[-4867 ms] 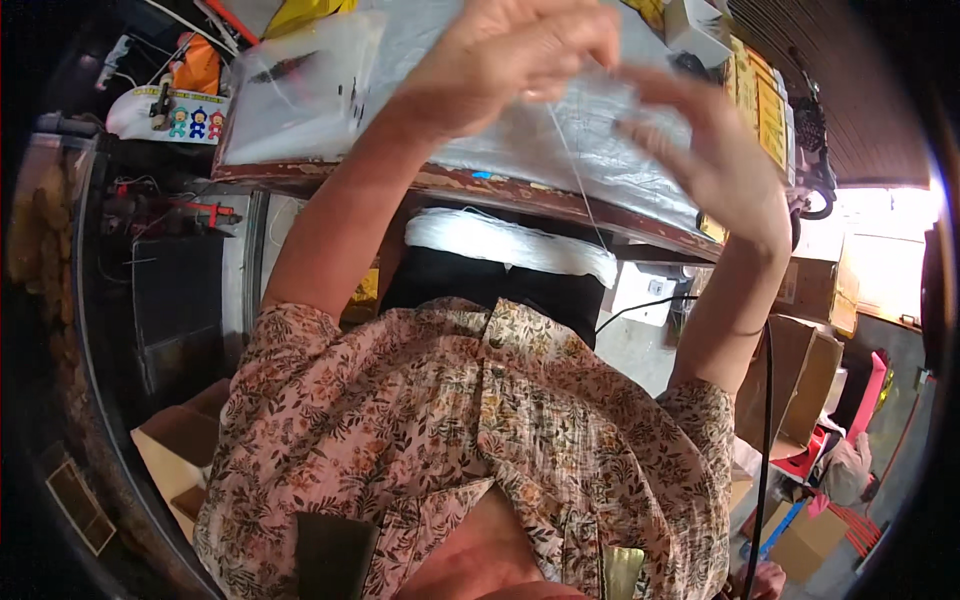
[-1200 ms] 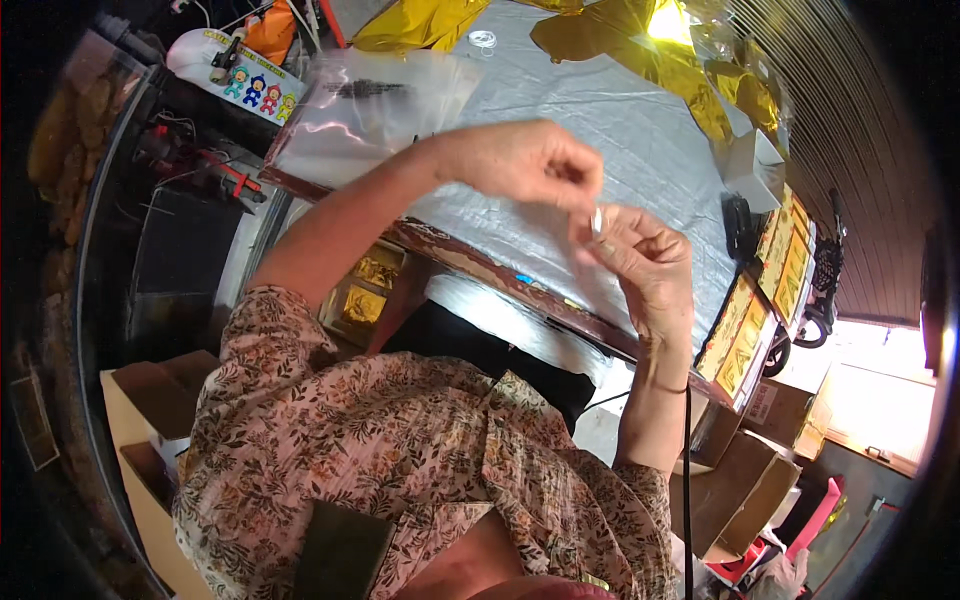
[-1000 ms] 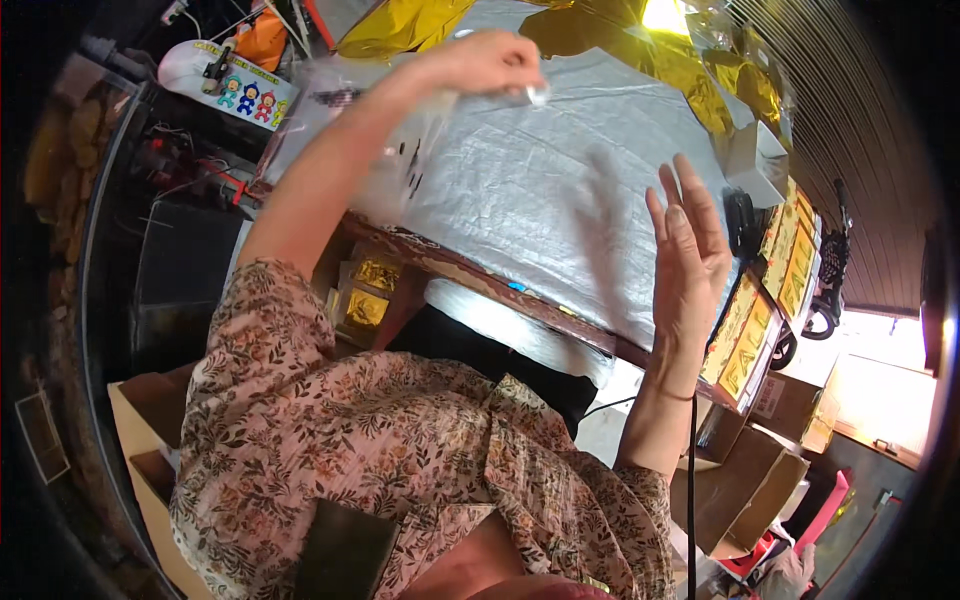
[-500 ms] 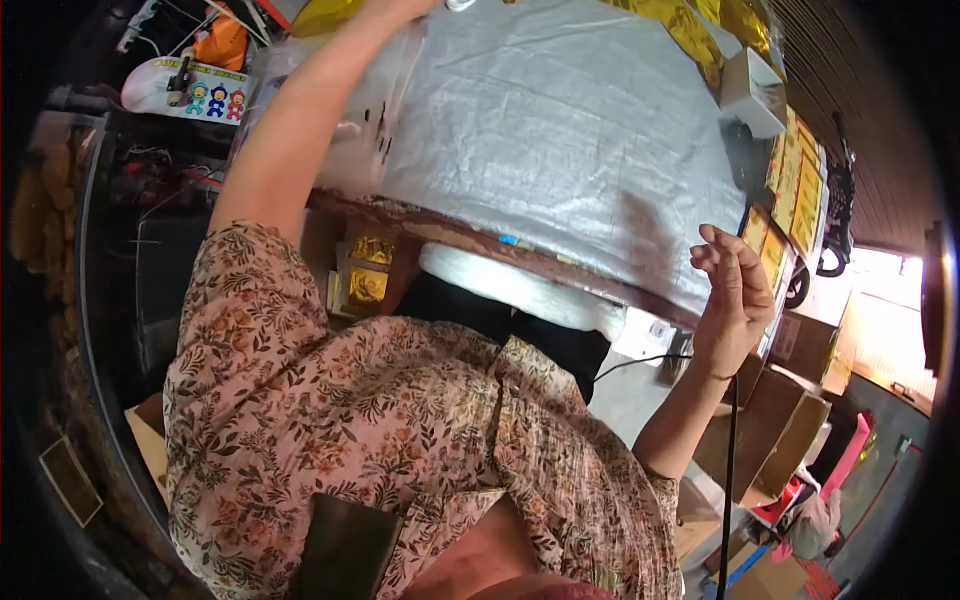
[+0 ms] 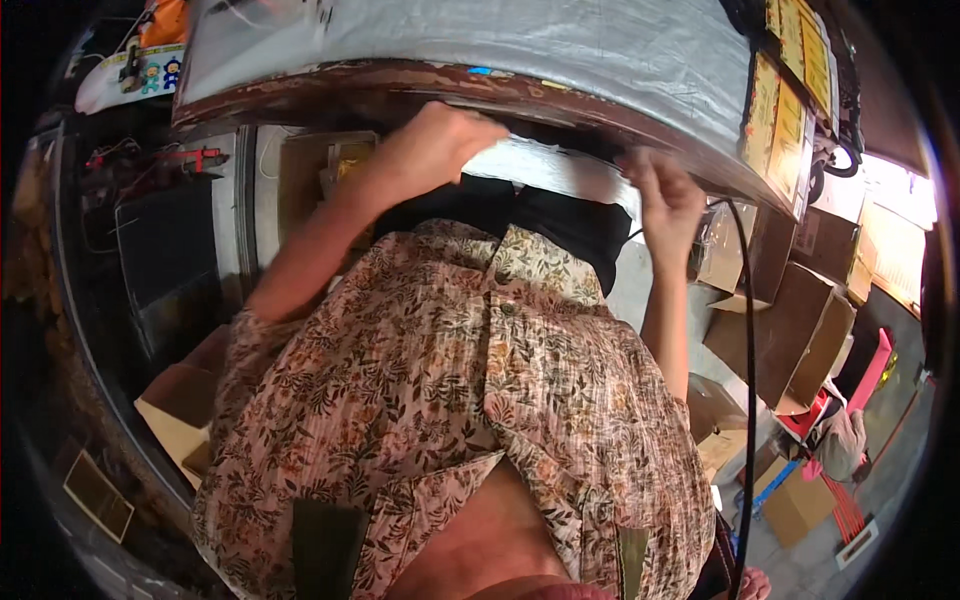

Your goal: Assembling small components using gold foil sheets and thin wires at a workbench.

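A white, glossy bundle, whose kind I cannot make out, lies across my dark-clothed lap under the table's front edge. By its left end is my left hand, knuckles up, fingers pointing right toward the bundle. My right hand is raised at the bundle's right end, fingertips bent in near the table edge. Motion smears both hands' fingers, so neither grip can be read. Just beyond stands the worn brown table, its top covered with a grey sheet.
Yellow printed boxes stand at the table's right end. A black cable hangs down on my right. Open cardboard boxes crowd the floor there. At my left are a dark panel and another cardboard box.
My left hand has come back from the table's far side to the bundle on my lap. The right hand has moved left and lower. The view has tilted down toward my lap.
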### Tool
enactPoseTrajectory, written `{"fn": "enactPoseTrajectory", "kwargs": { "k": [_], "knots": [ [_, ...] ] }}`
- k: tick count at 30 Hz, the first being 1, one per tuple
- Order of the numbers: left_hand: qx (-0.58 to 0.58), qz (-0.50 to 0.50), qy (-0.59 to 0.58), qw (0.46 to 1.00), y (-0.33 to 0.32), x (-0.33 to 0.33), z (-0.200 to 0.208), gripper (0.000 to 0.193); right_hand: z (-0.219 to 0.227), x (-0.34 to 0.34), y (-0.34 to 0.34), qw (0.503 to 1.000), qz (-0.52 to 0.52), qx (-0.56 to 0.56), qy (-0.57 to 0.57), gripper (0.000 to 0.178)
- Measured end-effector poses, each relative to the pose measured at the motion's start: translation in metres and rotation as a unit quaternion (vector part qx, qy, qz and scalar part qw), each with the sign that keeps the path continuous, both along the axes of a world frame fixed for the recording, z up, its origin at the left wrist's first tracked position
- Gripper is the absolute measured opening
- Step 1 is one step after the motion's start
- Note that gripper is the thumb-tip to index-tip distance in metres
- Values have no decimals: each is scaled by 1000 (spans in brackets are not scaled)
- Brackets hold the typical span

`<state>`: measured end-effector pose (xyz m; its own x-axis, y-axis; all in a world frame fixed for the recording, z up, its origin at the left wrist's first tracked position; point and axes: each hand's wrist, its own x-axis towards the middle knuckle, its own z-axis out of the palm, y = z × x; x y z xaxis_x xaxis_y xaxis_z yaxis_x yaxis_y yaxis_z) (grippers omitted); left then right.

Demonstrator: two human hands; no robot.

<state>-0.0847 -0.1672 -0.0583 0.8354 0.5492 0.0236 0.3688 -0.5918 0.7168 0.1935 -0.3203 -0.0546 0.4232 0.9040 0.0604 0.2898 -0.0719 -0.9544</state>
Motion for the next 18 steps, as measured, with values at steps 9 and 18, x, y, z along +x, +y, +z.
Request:
{"fn": "enactPoseTrajectory", "kwargs": {
  "k": [9, 18],
  "knots": [
    [166, 228, 155, 947, -22, 20, -77, 24, -66, 7, -7, 930, 95, -44, -353, 26],
    [159, 289, 66, 942, -20, 18, -101, 13, -74, -4, -19, 918, 63, -25, -391, 25]
  ]
}}
